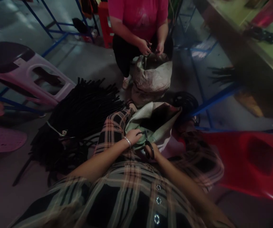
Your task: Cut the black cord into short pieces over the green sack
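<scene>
My right hand (155,151) is closed round the black handles of a pair of scissors (149,150), whose blades point up and away from me. Just left of it, my left hand (134,136), with a bracelet at the wrist, pinches a short dark strip (142,133) that reaches toward the blades. Both hands are over the near rim of an open pale sack (136,122) between my knees. Dark contents show inside the sack, too dim to make out. A large bundle of black strips (86,104), tied with a pale cord, lies on the floor to my left.
Facing me, a person in a pink shirt (138,19) works over another sack (152,77). A pink stool (48,72) and a pink basket (0,137) are at left. On the right are a red stool (243,158), blue metal legs (214,101) and a table edge (241,41).
</scene>
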`<state>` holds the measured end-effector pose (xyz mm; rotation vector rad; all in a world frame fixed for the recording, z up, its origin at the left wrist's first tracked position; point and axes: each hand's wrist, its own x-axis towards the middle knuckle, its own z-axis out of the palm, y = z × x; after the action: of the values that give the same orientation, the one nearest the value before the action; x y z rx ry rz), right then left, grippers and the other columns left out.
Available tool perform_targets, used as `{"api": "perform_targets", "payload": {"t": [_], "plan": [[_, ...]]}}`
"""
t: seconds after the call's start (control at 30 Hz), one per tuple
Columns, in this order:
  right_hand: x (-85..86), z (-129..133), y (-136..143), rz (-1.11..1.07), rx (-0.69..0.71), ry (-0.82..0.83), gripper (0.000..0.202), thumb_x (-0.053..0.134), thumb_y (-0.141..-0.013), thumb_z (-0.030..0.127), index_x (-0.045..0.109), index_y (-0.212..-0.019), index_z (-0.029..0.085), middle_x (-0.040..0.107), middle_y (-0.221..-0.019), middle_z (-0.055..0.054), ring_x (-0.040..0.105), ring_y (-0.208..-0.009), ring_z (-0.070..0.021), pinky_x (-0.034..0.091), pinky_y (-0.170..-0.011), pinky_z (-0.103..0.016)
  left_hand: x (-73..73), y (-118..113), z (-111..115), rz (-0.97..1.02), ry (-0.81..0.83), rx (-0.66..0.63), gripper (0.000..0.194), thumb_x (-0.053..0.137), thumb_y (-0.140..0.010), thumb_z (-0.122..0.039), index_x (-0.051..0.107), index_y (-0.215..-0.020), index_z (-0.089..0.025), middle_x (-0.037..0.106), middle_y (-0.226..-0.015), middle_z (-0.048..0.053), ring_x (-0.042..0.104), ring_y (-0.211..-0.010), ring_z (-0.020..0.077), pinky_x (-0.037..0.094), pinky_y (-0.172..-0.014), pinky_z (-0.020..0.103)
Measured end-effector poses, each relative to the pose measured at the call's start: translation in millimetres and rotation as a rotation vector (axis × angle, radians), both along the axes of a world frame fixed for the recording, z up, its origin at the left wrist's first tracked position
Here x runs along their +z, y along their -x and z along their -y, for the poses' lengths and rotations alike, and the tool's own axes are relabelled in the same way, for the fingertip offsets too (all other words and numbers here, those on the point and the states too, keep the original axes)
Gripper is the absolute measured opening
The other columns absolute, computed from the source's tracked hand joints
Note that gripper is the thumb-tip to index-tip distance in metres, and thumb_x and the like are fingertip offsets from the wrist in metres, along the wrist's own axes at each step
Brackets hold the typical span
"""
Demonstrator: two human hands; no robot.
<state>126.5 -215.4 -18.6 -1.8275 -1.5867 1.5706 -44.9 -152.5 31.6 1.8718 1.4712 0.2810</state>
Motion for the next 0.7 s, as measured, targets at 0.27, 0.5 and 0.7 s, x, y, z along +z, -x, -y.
{"api": "perform_targets", "payload": {"t": [0.27, 0.5, 0.7], "plan": [[0.1, -0.4, 3.4, -0.013, -0.023, 0.019, 0.028, 0.046, -0.080, 0.024, 0.060, -0.060, 0.011, 0.057, -0.057, -0.004, 0.050, -0.055, -0.0106, 0.033, -0.050, -0.018, -18.6, -4.4, -3.8, 0.015, 0.004, 0.032, 0.025, 0.050, -0.081, -0.028, 0.069, -0.090, -0.015, 0.065, -0.078, 0.004, 0.056, -0.074, 0.0148, 0.039, -0.068, 0.024], [-13.2, 1.5, 3.4, 0.052, -0.065, 0.036, 0.030, 0.045, -0.080, 0.024, 0.059, -0.055, 0.011, 0.057, -0.054, -0.005, 0.050, -0.051, -0.0110, 0.034, -0.050, -0.020, -26.0, -6.0, -6.1, -0.024, 0.022, 0.028, 0.023, 0.051, -0.079, -0.025, 0.071, -0.087, -0.016, 0.066, -0.078, 0.004, 0.057, -0.075, 0.0150, 0.039, -0.068, 0.024], [-11.1, 2.5, 6.6, 0.063, -0.091, -0.008, 0.030, 0.045, -0.079, 0.026, 0.060, -0.056, 0.012, 0.057, -0.055, -0.005, 0.051, -0.052, -0.0119, 0.034, -0.051, -0.021, -35.6, -1.9, -7.1, -0.021, 0.032, 0.017, 0.025, 0.050, -0.079, -0.026, 0.070, -0.089, -0.015, 0.066, -0.079, 0.003, 0.057, -0.077, 0.0151, 0.040, -0.069, 0.024]]}}
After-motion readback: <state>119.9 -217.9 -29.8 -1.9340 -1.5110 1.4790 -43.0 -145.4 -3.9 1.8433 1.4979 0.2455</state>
